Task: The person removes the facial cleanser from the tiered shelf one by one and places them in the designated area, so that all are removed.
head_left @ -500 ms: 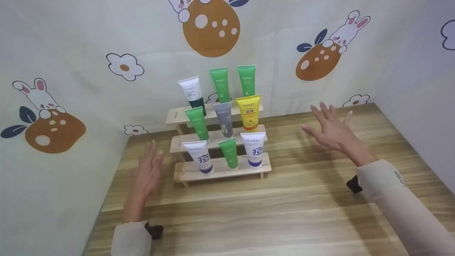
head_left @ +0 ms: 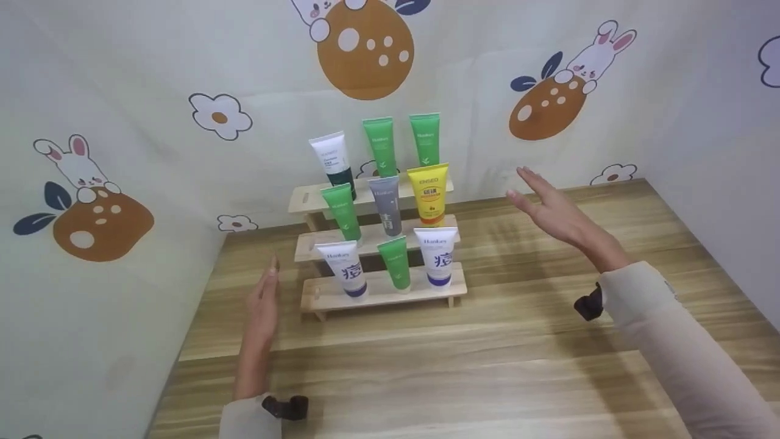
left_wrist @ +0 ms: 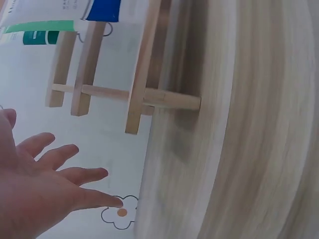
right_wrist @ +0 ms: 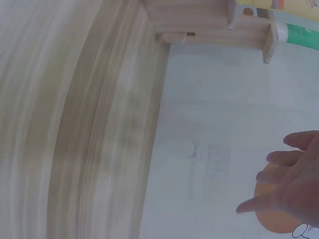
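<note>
A three-tier wooden rack (head_left: pixel 311 299) holds several squeeze tubes standing on their caps. Its top tier carries a white and dark green tube (head_left: pixel 332 160) and two green tubes. On the middle tier stand a green tube (head_left: pixel 342 212), a grey tube (head_left: pixel 386 206) and a yellow tube (head_left: pixel 429 194). The bottom tier has a green tube (head_left: pixel 395 263) between two white and blue tubes. My left hand (head_left: pixel 262 311), fingers straight, hovers left of the rack and holds nothing. To the right of the rack, my right hand (head_left: pixel 559 214) is raised with fingers extended, also holding nothing.
The rack stands on a wood-grain table (head_left: pixel 390 378), near the back wall. A pale cloth printed with rabbits, fruit and flowers (head_left: pixel 274 164) hangs behind and at the left. A plain pale wall (head_left: pixel 719 152) borders the right side.
Both hands have turned more edge-on and moved slightly inward toward the rack. The right hand's spread fingers have come closer together. The tubes and rack stand as before.
</note>
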`<state>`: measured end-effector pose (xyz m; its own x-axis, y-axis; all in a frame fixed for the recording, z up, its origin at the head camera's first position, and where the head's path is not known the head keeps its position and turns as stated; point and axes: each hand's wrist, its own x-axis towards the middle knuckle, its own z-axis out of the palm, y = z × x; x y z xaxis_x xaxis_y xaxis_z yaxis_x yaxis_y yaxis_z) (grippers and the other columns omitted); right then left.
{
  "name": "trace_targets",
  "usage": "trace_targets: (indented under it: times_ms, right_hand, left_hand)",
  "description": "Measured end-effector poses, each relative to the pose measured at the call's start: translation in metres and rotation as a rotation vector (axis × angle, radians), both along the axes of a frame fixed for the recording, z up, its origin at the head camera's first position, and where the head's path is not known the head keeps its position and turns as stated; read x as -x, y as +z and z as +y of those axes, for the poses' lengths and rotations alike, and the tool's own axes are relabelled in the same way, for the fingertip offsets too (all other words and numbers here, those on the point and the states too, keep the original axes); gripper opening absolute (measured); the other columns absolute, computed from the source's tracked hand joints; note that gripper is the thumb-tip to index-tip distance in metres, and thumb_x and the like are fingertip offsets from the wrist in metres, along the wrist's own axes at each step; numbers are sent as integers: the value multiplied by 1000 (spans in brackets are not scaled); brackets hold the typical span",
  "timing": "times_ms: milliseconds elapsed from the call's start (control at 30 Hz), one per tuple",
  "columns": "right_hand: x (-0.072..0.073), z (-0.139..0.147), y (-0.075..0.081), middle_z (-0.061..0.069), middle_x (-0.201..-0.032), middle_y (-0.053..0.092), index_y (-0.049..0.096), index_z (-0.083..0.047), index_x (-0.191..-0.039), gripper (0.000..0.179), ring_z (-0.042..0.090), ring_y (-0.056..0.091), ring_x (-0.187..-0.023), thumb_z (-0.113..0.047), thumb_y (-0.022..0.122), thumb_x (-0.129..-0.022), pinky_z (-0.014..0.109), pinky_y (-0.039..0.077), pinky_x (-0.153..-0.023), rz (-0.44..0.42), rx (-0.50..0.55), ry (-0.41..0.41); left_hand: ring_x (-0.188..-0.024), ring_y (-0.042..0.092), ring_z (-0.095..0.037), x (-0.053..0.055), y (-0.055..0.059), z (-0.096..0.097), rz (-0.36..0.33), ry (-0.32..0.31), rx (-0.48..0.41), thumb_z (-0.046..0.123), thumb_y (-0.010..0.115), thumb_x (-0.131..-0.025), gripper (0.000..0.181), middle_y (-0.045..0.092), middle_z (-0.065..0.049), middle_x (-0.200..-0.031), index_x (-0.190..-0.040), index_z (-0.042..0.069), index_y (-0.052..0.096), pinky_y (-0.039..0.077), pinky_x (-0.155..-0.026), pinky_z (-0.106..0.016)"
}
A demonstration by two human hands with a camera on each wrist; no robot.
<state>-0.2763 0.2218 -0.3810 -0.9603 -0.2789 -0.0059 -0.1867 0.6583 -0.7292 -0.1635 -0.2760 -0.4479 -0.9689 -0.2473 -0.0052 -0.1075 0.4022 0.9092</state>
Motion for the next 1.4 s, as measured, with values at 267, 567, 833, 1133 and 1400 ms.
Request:
trace_targets:
  times_ms: [267, 567, 833, 1133, 1400]
  right_hand:
    - [10, -16, 16, 13, -168, 19, 24, -13, -160, 70, 36, 12, -156, -51, 43, -104, 63, 14, -128, -3, 251, 12]
    - [25, -45, 31, 13, -154, 45, 45, -10, -149, 63, 29, 44, -142, -49, 55, -100, 49, 36, -124, 13, 462, -63]
    - [36, -65, 47, 7, -150, 51, 51, -13, -144, 59, 20, 48, -138, -48, 61, -97, 41, 43, -120, 9, 540, -81]
    - [44, -82, 61, 5, -146, 55, 53, -13, -142, 59, 18, 51, -136, -46, 66, -95, 38, 44, -119, 5, 595, -85]
    - [49, -100, 61, 4, -142, 57, 54, -13, -142, 58, 18, 55, -130, -41, 69, -94, 35, 47, -116, -3, 603, -76]
  left_hand:
    - [-154, 25, -30, -5, -12, 6, -1, 14, -382, 40, 28, -110, 57, 25, -7, -166, -158, 10, 26, 22, -130, -43]
    - [-150, 35, -26, -9, -36, 12, -27, 56, -498, 47, 34, -108, 55, 33, -2, -163, -158, 25, 30, 29, -127, -46]
    - [-149, 35, -31, -9, -51, 14, -39, 100, -592, 38, 40, -108, 61, 29, -14, -164, -160, 13, 20, 38, -123, -46]
    - [-137, 49, -31, -6, -56, 16, -81, 102, -572, 31, 46, -107, 58, 35, -21, -159, -155, 2, 30, 56, -106, -33]
    - [-97, 66, -6, -8, -64, 18, -34, 90, -573, 21, 52, -105, 53, 52, -17, -139, -151, -1, 36, 61, -90, -25]
